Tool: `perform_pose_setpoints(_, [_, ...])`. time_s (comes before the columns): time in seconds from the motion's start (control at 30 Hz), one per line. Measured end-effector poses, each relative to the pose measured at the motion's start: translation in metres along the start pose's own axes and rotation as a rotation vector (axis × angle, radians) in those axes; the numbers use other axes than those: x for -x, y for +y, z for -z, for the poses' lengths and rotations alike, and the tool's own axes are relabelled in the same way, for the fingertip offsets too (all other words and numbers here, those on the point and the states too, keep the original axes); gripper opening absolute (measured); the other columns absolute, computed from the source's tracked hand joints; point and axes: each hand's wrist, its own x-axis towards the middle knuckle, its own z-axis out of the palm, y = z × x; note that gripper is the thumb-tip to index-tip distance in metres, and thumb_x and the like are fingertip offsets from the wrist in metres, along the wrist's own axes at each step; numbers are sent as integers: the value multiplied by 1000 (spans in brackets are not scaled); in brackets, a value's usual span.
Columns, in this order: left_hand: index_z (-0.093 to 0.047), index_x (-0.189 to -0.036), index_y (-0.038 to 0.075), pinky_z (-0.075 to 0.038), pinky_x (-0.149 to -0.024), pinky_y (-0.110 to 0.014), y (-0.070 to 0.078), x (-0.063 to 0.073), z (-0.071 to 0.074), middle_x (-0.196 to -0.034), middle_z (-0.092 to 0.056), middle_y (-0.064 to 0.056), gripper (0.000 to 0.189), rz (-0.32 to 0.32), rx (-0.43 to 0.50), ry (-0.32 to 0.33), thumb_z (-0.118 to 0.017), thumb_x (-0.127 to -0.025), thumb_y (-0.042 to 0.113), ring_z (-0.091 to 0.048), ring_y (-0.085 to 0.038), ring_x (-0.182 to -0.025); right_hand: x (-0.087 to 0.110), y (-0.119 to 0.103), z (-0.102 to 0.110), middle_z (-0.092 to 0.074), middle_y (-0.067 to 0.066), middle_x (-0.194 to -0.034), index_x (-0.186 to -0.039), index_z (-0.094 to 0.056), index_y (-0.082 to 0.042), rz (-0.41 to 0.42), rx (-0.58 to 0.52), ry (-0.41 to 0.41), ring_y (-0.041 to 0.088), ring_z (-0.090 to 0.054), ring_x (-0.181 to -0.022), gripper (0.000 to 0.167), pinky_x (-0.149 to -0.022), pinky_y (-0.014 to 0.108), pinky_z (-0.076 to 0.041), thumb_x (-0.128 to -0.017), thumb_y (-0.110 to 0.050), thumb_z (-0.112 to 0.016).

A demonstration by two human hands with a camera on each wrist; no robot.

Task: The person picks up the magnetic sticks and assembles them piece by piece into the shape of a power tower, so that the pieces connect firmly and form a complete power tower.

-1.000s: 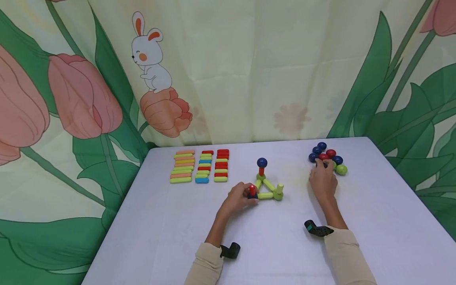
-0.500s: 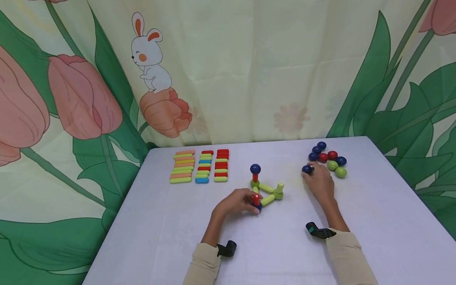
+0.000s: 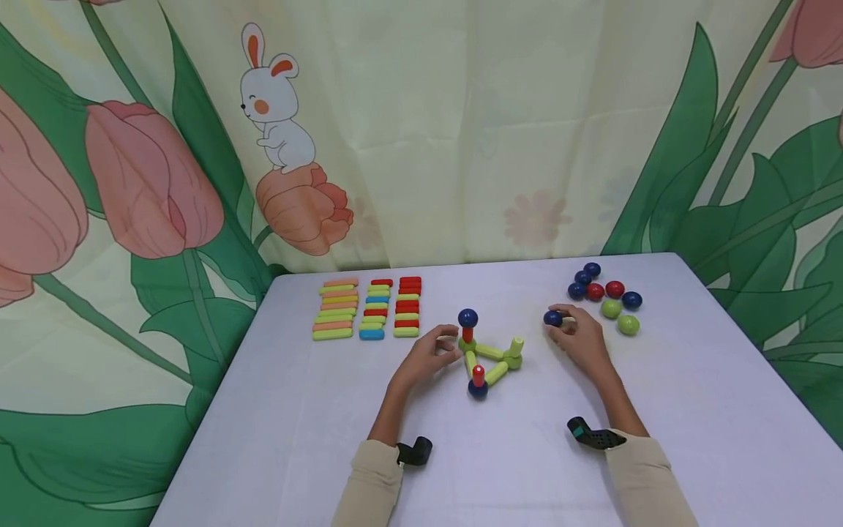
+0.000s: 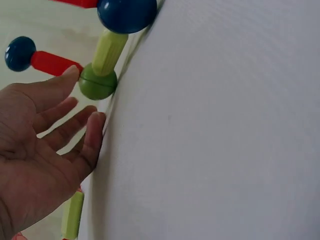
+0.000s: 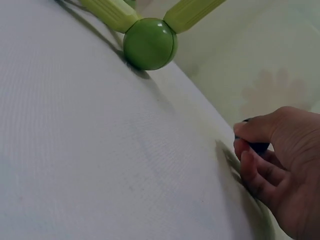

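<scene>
On the table stands a triangular frame of light green sticks (image 3: 489,352) joined by balls. Its front corner is a blue ball (image 3: 478,389) bearing an upright red stick (image 3: 478,375). From the back-left green ball (image 4: 97,81) rises a red stick topped by another blue ball (image 3: 468,318). The right corner, a green ball (image 5: 150,44), carries an upright green stick (image 3: 516,346). My left hand (image 3: 428,359) is beside the back-left corner, fingers loosely bent around nothing; whether the thumb touches there I cannot tell. Right of the frame, my right hand (image 3: 581,338) pinches a loose blue ball (image 3: 552,318).
Rows of coloured sticks (image 3: 374,311) lie at the back left. Several loose balls, blue, red and green (image 3: 610,309), are grouped at the back right. A printed curtain (image 3: 421,146) hangs behind the white table (image 3: 514,461).
My right hand has drawn a blue ball out of the group, leftward. My left hand turned the frame, pulling its front corner nearer, then let go of that blue ball and moved up-left.
</scene>
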Motion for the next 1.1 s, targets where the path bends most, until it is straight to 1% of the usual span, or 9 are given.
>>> perform_pose_setpoints(0.1, [-49, -141, 18, -52, -97, -36, 2, -7, -5, -139, -56, -4, 49, -12, -28, -23, -65, -95, 24, -58, -21, -116, 1, -4, 1, -55, 22, -129, -133, -53, -9, -16, -144, -63, 11, -60, -76, 44, -57, 21, -49, -92, -20, -68])
perform_pose_setpoints(0.27, [-52, -140, 15, -49, -101, -38, 4, -14, -11, -131, -61, -5, 48, -1, -95, -38, -65, -95, 24, -58, -20, -114, 3, -10, 1, -53, 21, -126, -133, -51, -7, -9, -323, -121, 1, -63, -78, 47, -67, 17, -54, -95, -31, -64])
perform_pose_setpoints(0.43, [-58, -134, 15, -50, -98, -35, 5, -15, -14, -122, -65, -3, 45, 25, -98, 7, -69, -92, 24, -59, -18, -108, 7, -23, 4, -56, 8, -121, -132, -53, -8, 26, -399, -154, 13, -69, -86, 48, -74, 16, -55, -95, -36, -63])
perform_pose_setpoints(0.57, [-62, -125, 14, -52, -93, -33, 6, -14, -15, -114, -67, -3, 37, 36, -83, 45, -71, -90, 23, -58, -17, -101, 13, -36, 8, -59, -6, -120, -132, -56, -7, 69, -461, -193, 26, -67, -93, 46, -76, 18, -55, -93, -30, -67])
perform_pose_setpoints(0.67, [-64, -119, 13, -51, -89, -32, 6, -12, -15, -108, -67, -3, 32, 33, -74, 57, -72, -89, 22, -57, -17, -97, 17, -43, 11, -62, -11, -115, -130, -58, -6, 105, -509, -207, 23, -64, -85, 43, -73, 19, -54, -92, -24, -69])
perform_pose_setpoints(0.77, [-65, -117, 13, -51, -87, -32, 8, -11, -16, -106, -67, -3, 30, 37, -71, 61, -72, -89, 22, -56, -17, -95, 20, -48, 13, -64, -11, -113, -129, -59, -3, 154, -554, -226, 15, -61, -82, 40, -72, 20, -53, -92, -14, -68])
perform_pose_setpoints(0.9, [-64, -117, 12, -51, -88, -33, 12, -9, -16, -107, -67, -4, 30, 44, -57, 61, -72, -89, 22, -56, -17, -95, 22, -53, 14, -65, -8, -111, -126, -60, 1, 205, -570, -267, 12, -60, -83, 38, -73, 19, -54, -90, -7, -69])
perform_pose_setpoints(1.03, [-64, -117, 12, -51, -90, -34, 13, -8, -16, -108, -66, -4, 30, 56, -47, 55, -71, -90, 22, -56, -18, -96, 23, -54, 13, -64, 1, -101, -125, -62, -1, 222, -494, -314, 15, -55, -77, 38, -67, 21, -52, -89, -9, -71])
perform_pose_setpoints(1.1, [-63, -118, 13, -52, -90, -35, 13, -8, -16, -108, -66, -5, 30, 65, -46, 49, -70, -90, 22, -56, -19, -98, 23, -55, 12, -63, 6, -102, -125, -62, -3, 233, -453, -332, 16, -55, -77, 38, -66, 21, -51, -89, -11, -71])
